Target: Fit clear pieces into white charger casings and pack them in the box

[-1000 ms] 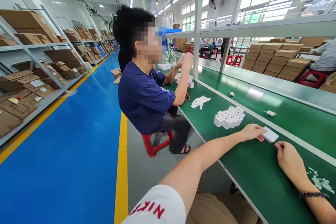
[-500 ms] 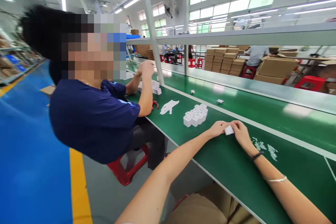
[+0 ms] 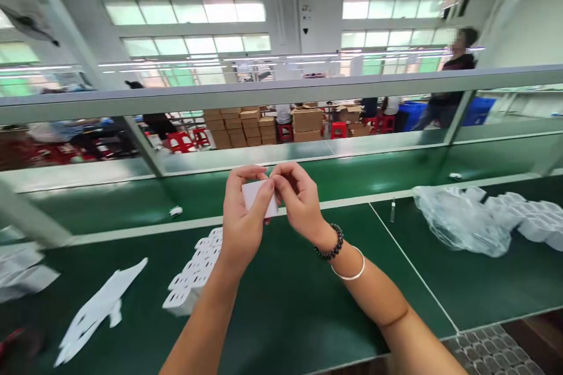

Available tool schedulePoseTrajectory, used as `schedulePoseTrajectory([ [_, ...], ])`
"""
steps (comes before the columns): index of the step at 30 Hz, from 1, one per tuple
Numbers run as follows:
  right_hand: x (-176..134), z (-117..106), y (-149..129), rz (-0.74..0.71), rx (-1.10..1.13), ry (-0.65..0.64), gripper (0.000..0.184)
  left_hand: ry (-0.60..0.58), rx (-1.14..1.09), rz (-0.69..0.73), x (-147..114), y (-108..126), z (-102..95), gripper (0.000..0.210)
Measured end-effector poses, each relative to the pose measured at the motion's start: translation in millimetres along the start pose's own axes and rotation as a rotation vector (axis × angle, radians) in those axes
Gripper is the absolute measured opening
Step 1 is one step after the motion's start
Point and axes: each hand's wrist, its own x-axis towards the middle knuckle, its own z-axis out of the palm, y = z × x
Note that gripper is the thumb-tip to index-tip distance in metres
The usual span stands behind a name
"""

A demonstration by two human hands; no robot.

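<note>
A small white piece (image 3: 252, 189) is held up above the tabletop (image 3: 308, 304), near the middle of the view. The left hand (image 3: 241, 222) grips it, the thumb laid across its near face and the other fingers bent around its far side. At its right edge is the right hand (image 3: 301, 202), with thumb and forefinger drawn together and the remaining fingers curled; whether they pinch that edge or something tiny cannot be made out. A dark beaded bracelet (image 3: 335, 243) and a white bangle (image 3: 357, 266) circle the right wrist and forearm.

Left of the left forearm, which partly covers them, white slotted blocks (image 3: 191, 272) stand packed in rows. Farther left lies a white glove (image 3: 94, 307), flat on the green surface. Well to the right rests a crumpled clear bag (image 3: 460, 222), with more white pieces (image 3: 545, 220) beside it. Beyond the tabletop, brown cartons (image 3: 246, 126) are stacked near red stools (image 3: 338, 129).
</note>
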Motion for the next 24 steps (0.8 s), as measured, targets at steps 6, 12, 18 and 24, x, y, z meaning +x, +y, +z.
schedulePoseTrajectory([
  [6,-3,-31,-48,-0.147,-0.13,-0.117,0.011,-0.251,-0.2,-0.001,1,25,22.9,0.02],
  [12,-1,-22,-41,-0.253,-0.228,0.018,0.01,-0.004,-0.136,0.328,12,9,34.1,0.015],
  [18,-6,-1,-32,-0.105,-0.052,0.261,0.01,0.163,0.003,0.592,10,4,41.1,0.008],
  [24,-8,5,-34,-0.074,0.036,0.348,0.01,0.188,0.154,0.688,8,2,41.9,0.009],
])
